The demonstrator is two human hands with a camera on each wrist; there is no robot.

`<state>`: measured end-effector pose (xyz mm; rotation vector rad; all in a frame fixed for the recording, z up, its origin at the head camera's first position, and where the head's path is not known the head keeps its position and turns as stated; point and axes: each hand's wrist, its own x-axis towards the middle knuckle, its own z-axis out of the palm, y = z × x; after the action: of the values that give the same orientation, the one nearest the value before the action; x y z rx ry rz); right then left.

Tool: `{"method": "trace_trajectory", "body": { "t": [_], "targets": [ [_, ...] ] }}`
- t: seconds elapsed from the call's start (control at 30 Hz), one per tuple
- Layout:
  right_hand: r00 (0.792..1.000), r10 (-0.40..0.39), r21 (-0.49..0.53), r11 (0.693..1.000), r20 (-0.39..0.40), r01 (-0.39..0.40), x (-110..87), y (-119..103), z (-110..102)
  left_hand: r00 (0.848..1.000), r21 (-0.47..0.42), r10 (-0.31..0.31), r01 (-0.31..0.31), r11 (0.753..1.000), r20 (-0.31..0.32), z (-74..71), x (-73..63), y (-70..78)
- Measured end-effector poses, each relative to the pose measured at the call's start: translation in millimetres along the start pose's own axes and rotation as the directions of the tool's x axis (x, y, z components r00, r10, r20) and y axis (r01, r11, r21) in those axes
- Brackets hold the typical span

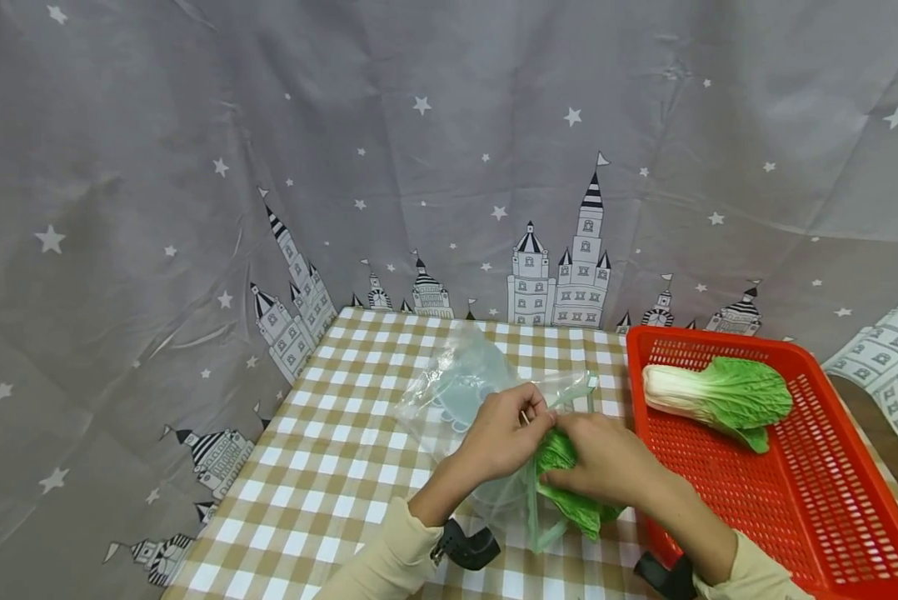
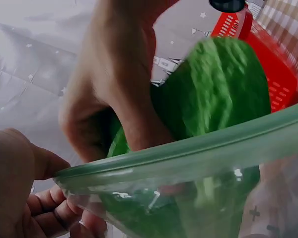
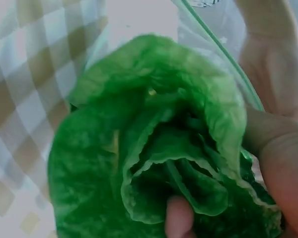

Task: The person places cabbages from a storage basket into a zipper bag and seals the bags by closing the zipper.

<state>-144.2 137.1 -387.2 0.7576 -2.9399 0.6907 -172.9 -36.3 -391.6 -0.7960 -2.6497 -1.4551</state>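
Note:
A clear zip bag (image 1: 464, 392) with a green sealing strip lies on the checked cloth, its mouth towards the person. The left hand (image 1: 505, 437) pinches the edge of that mouth, seen close in the left wrist view beside the green strip (image 2: 188, 151). Gripped by the right hand (image 1: 610, 458) is a leafy green cabbage (image 1: 580, 504), partly inside the bag mouth. In the right wrist view the leafy end of the cabbage (image 3: 154, 139) faces the camera, with fingers around its leaves. The cabbage's stem end is hidden in the head view.
A red plastic basket (image 1: 779, 533) stands to the right, holding another cabbage (image 1: 719, 400) with a white stem. A brown-and-white checked cloth (image 1: 306, 467) covers the table. Behind hangs a grey curtain (image 1: 434, 167) printed with stars and castles.

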Motion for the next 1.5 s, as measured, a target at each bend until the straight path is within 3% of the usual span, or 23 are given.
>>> {"method": "trace_trajectory", "body": {
  "t": [0.1,0.23,0.4,0.57,0.63,0.7,0.77,0.93,1.07,1.17,1.27,1.37,1.43,1.5],
  "targets": [
    [0.998,0.001,0.037,0.999,-0.063,0.001,1.4,2,11,1.0,-0.015,0.012,-0.012,1.0,-0.006,-0.5,-1.2,1.3],
    [0.997,0.015,0.067,0.998,-0.07,-0.01,-0.2,4,22,0.999,-0.045,0.035,-0.035,0.998,-0.004,-2.2,-1.8,3.2],
    [0.995,0.019,0.048,0.999,-0.097,-0.015,-10.5,4,13,0.998,-0.075,0.047,-0.049,0.996,-0.031,-7.9,-1.7,4.1],
    [0.957,0.116,0.116,0.989,-0.266,-0.088,-16.4,14,-12,0.995,-0.11,0.05,-0.059,0.992,-0.086,-16.9,1.2,5.7],
    [0.944,0.161,0.141,0.982,-0.289,-0.124,-15.4,21,-18,0.993,-0.113,0.053,-0.065,0.991,-0.102,-19.8,4.2,8.5],
    [0.946,0.181,0.136,0.979,-0.269,-0.149,-13.5,28,-20,0.992,-0.118,0.062,-0.075,0.99,-0.113,-21.5,7.0,11.1],
    [0.961,0.175,0.125,0.981,-0.213,-0.151,-11.6,33,-19,0.991,-0.122,0.066,-0.081,0.989,-0.119,-22.9,8.9,14.2],
    [0.989,0.098,0.101,0.991,-0.11,-0.087,-10.3,38,-9,0.989,-0.134,0.07,-0.088,0.987,-0.13,-27.3,8.5,18.3],
    [0.984,0.124,0.124,0.986,-0.13,-0.108,-12.0,40,-15,0.984,-0.152,0.07,-0.096,0.984,-0.165,-38.9,6.5,20.5],
    [0.965,0.137,0.115,0.987,-0.224,-0.113,-14.8,42,-35,0.963,-0.092,0.112,-0.138,0.986,-0.244,-52.9,8.0,23.6],
    [0.956,0.121,0.087,0.991,-0.268,-0.101,-17.5,41,-63,0.921,0.069,0.199,-0.187,0.98,-0.335,-68.4,12.7,29.1],
    [0.971,0.085,0.046,0.996,-0.222,-0.077,-18.1,38,-90,0.882,0.241,0.287,-0.207,0.948,-0.374,-83.3,18.0,37.7],
    [0.978,0.043,-0.003,0.999,-0.203,-0.045,-18.4,35,-108,0.868,0.32,0.326,-0.208,0.924,-0.375,-92.8,22.0,44.4],
    [0.971,-0.014,-0.032,0.999,-0.239,0.006,-18.7,30,-123,0.86,0.365,0.352,-0.214,0.906,-0.37,-102.7,27.1,52.0]
  ]
}}
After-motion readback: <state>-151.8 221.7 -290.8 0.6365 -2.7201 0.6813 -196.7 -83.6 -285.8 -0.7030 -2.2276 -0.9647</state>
